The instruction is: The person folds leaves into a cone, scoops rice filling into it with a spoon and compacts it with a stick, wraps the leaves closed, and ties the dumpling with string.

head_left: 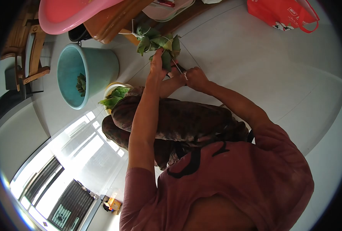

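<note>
A bunch of leaf-wrapped zongzi point(150, 43) hangs on white strings from the edge of a wooden table. Below the bunch, my left hand point(157, 61) is closed around one green zongzi point(166, 60). A pale string point(177, 66) runs taut from that zongzi to my right hand point(196, 79). My right hand is a fist gripping the string, a short way to the right of the zongzi and above my foot. Some of the left fingers are hidden behind the hand and the leaves.
A turquoise bucket point(101, 63) with a dark green leafy thing inside stands at left. Green leaves point(116, 97) sit in a light container beside my knees. A pink basin point(69, 29) rests on the wooden table point(111, 23). A red bag point(282, 15) lies on the floor.
</note>
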